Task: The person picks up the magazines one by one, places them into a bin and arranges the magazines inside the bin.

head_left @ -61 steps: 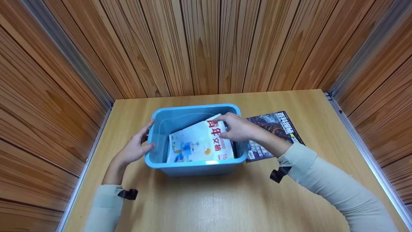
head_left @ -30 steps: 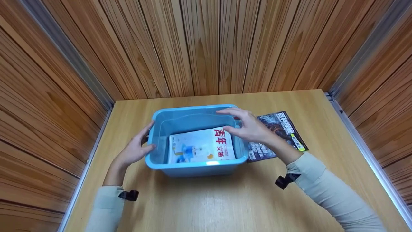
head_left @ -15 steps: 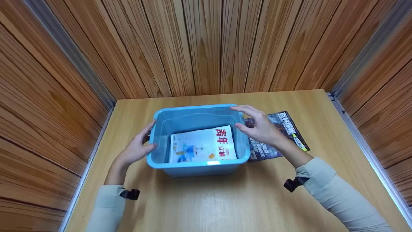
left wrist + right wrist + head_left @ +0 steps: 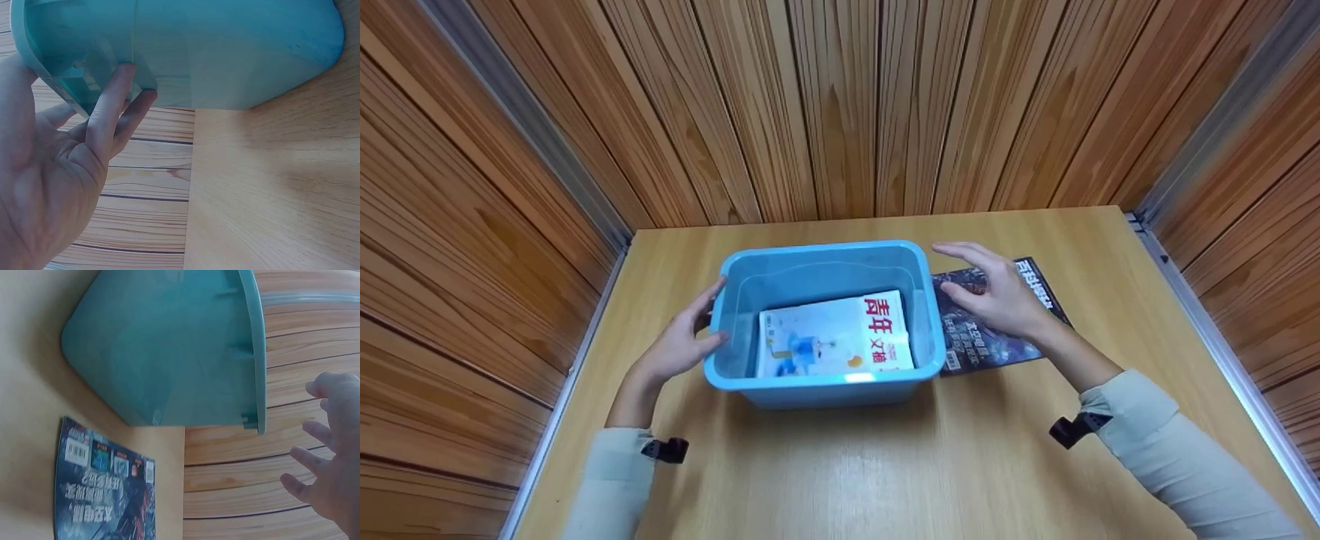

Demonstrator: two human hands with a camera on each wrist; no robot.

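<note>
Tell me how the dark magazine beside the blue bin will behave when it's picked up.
The dark magazine looks thin and lies flat on the table, so it probably flops if lifted by one edge. Its cover looks glossy, so it may slide under the right hand. Hardly fragile, though pages could crease.

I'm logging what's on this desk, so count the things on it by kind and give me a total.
Magazines: 2, the white magazine in the bin and the dark magazine beside it
Blue bins: 1, the blue bin
Total: 3
</note>
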